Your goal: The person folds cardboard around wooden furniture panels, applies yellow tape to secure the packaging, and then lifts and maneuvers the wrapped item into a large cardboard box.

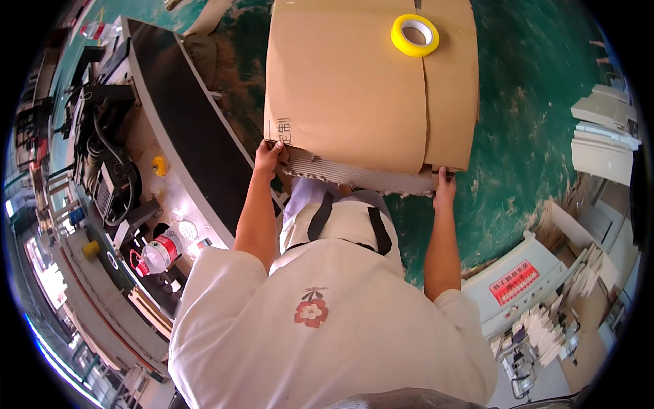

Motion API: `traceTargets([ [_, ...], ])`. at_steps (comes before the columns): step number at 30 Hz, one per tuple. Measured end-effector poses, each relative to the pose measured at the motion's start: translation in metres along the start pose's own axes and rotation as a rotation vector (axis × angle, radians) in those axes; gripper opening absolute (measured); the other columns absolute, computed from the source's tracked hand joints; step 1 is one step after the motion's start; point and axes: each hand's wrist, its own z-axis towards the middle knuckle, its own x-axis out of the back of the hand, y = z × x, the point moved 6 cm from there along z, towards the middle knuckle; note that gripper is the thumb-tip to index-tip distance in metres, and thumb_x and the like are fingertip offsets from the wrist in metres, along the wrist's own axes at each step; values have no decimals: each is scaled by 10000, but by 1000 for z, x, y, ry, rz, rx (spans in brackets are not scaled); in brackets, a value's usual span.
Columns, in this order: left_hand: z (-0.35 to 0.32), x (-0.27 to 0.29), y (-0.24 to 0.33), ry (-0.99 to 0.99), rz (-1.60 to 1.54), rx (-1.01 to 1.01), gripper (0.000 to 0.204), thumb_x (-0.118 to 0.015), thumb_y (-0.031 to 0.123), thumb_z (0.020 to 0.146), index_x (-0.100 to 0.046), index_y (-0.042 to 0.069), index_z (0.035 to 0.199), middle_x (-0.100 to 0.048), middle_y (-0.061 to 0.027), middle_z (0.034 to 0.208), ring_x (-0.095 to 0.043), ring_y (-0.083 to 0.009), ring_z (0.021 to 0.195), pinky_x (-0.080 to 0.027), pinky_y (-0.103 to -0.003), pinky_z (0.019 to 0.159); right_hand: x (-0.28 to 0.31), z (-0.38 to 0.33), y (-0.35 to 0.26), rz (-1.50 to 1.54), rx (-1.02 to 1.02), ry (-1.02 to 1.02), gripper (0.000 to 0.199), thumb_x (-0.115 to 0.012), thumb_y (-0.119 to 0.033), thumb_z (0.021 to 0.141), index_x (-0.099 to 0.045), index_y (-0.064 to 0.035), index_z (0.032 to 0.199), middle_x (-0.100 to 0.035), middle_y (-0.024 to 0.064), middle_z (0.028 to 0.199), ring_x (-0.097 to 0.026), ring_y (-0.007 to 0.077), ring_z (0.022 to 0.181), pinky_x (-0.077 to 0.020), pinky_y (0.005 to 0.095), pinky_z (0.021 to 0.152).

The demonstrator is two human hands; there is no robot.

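A big brown cardboard box (347, 82) fills the upper middle of the head view, its top flaps closed. A yellow roll of tape (415, 34) lies on top near the far right. My left hand (268, 157) grips the box's near left corner. My right hand (445, 186) grips the near right edge, by the corrugated side. Both arms reach forward from a white shirt with a flower print and a dark-strapped apron.
A grey machine with a long black belt (197, 129) runs along the left, with cables, a yellow knob (159, 165) and a red-and-white bottle (161, 253). Stacked white sheets (603, 133) and a machine with a red label (514, 283) stand right. Green floor (531, 109) beyond.
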Motion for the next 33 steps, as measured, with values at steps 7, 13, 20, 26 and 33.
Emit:
traceTargets([
  [7, -29, -30, 3, 108, -150, 46, 302, -650, 203, 1006, -573, 49, 1253, -687, -44, 1110, -641, -174, 1000, -511, -335, 885, 7, -8, -1, -64, -40, 86, 517, -708, -360, 956, -556, -18, 1312, -640, 78, 1245, -577, 212, 1157, -454, 369, 962],
  [13, -32, -31, 9, 301, -266, 154, 243, -586, 128, 986, -586, 166, 1226, -678, -30, 1059, -670, -203, 895, -538, -386, 668, -20, -35, -30, 180, -126, 264, 756, -685, -72, 846, -348, -117, 1522, -598, 50, 951, -465, 106, 520, -289, 264, 405],
  [20, -18, -27, 44, 44, -345, 430, 288, -491, 111, 956, -566, -6, 1208, -678, -160, 936, -670, -316, 679, -477, -317, 479, -31, -23, -61, 283, -154, 402, 684, -589, -20, 831, -379, -117, 1475, -554, 52, 803, -468, 108, 511, -314, 234, 408],
  [26, -65, -125, 207, -268, 1594, -455, 605, -712, 486, 826, -656, 79, 1269, -701, -150, 1047, -691, -268, 993, -541, -410, 873, -26, -40, -53, 350, -99, 450, 481, -620, -87, 846, -539, -59, 1320, -575, 21, 793, -480, 103, 516, -337, 259, 422],
  [33, -131, -359, 121, -969, 1707, -1128, 1011, -772, 453, 770, -268, 173, 1600, -201, -147, 1666, -129, -381, 1544, -70, -741, 1155, -36, -61, -3, 628, -238, 591, 226, -674, -241, 899, -645, -66, 1040, -583, 13, 738, -516, 127, 524, -407, 295, 468],
])
